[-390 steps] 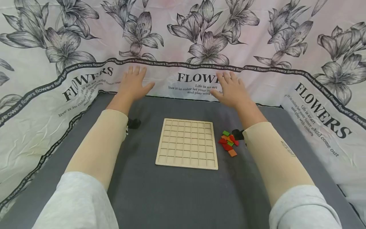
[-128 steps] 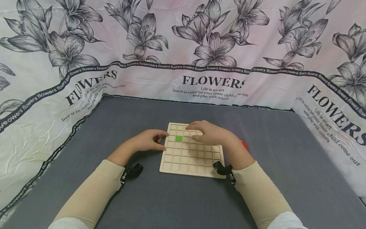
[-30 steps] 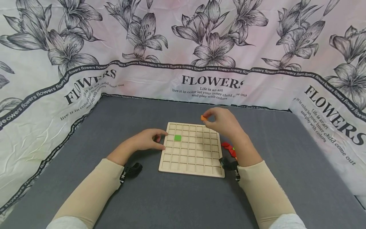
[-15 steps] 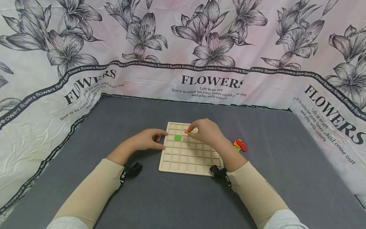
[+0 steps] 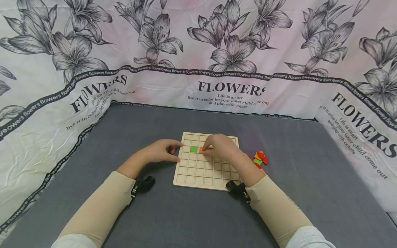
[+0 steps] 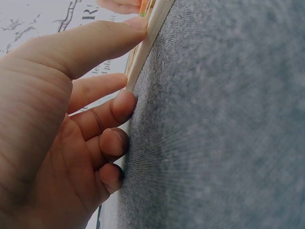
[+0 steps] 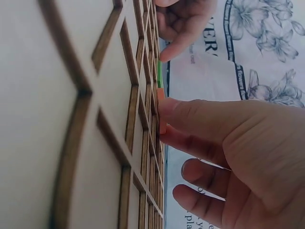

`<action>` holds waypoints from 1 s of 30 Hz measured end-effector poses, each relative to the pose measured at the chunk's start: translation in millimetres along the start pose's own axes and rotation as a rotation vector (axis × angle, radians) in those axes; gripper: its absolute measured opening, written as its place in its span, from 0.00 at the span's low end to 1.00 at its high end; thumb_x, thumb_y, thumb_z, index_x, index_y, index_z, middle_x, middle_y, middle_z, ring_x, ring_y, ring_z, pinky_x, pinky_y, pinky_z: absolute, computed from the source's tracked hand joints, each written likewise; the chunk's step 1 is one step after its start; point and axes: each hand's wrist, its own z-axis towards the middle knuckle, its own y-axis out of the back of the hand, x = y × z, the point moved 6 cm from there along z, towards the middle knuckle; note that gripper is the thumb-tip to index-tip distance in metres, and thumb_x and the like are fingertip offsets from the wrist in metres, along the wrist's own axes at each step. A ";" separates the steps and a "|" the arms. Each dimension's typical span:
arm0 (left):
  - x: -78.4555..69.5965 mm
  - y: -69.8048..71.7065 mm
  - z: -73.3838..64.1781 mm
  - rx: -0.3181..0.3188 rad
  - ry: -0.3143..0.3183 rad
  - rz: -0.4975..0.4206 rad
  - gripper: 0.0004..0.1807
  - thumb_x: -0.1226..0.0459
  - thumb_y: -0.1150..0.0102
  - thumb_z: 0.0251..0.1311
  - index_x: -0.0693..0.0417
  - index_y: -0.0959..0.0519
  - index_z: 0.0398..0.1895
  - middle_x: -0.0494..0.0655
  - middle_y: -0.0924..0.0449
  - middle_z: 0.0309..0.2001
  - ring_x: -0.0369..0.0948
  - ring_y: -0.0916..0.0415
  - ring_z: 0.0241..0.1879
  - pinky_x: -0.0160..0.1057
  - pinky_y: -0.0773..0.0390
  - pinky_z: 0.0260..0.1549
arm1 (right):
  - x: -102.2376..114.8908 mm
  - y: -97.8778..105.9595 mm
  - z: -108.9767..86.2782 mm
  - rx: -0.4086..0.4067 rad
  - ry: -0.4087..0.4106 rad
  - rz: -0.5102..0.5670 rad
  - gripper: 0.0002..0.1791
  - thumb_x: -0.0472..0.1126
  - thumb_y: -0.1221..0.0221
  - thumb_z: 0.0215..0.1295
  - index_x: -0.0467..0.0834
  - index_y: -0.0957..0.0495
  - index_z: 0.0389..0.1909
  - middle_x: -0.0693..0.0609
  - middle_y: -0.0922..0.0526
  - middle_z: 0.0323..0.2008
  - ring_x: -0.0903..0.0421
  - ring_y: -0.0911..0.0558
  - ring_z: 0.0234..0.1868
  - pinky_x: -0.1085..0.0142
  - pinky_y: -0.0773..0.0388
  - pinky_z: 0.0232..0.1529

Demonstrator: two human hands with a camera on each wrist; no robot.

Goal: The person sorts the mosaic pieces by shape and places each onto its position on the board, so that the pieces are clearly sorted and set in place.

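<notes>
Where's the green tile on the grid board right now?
In the head view, the green tile lies on the far-left part of the grid board, just left of the orange tile pinched by the right hand.

An orange tile (image 5: 201, 150) showed in the right hand (image 5: 221, 148), and a bright green tile (image 5: 193, 149) between it and the left hand (image 5: 161, 150). The board (image 5: 198, 171) between the hands was pale wood, patterned in a square grid — brown along the ridges' sides. Right of the right hand, the pile (image 5: 260, 158) mixed red, orange and green. Around both hands the table (image 5: 198, 220) was dark grey; beyond them, the cloth (image 5: 279, 44) was pinkish white with grey-black flowers — and a black band (image 5: 186, 72) lettered in white. Behind the hands, the sleeves (image 5: 96, 206) were beige.
</notes>
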 end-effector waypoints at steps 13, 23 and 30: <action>1.5 -1.0 0.2 0.004 -0.005 -0.001 0.35 0.55 0.26 0.61 0.54 0.26 0.69 0.45 0.28 0.35 0.41 0.34 0.30 0.41 0.33 0.33 | -0.2 -2.7 0.4 0.001 0.082 0.082 0.06 0.39 0.30 0.66 0.42 0.08 0.40 0.52 0.17 0.34 0.57 0.19 0.34 0.65 0.23 0.38; 1.3 -1.0 0.5 -0.001 -0.001 0.000 0.35 0.55 0.25 0.60 0.54 0.25 0.69 0.45 0.28 0.35 0.41 0.34 0.30 0.41 0.33 0.33 | 0.3 -5.5 -1.8 0.068 0.082 0.055 0.09 0.37 0.34 0.70 0.42 0.10 0.47 0.50 0.19 0.39 0.56 0.21 0.36 0.63 0.23 0.41; 0.8 -1.3 0.4 -0.001 -0.010 -0.003 0.35 0.55 0.26 0.61 0.55 0.26 0.70 0.46 0.28 0.34 0.41 0.35 0.29 0.41 0.33 0.32 | -1.5 2.3 -8.1 0.172 0.031 0.056 0.18 0.39 0.39 0.72 0.44 0.16 0.61 0.45 0.23 0.49 0.51 0.21 0.45 0.57 0.23 0.48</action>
